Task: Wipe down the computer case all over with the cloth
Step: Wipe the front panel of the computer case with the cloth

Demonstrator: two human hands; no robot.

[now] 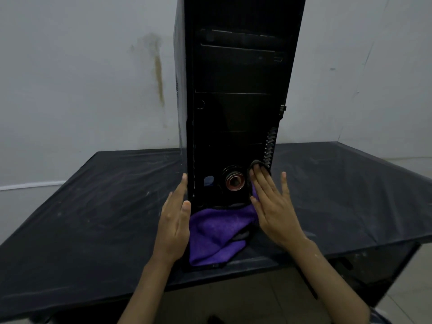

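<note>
Tall black computer case (236, 90) upright on black-draped table (93, 218), steadied by open left hand (174, 225); flat right hand (273, 211) pressing purple fleecy cloth (215, 235) to its lower front; best wiped upward, firmly.

- Left hand (175, 225) stands on edge, fingers straight and close together, pointing forward and up.
- Right hand (272, 206) lies flat, its back toward the camera, fingers straight, little finger spread apart.
</note>
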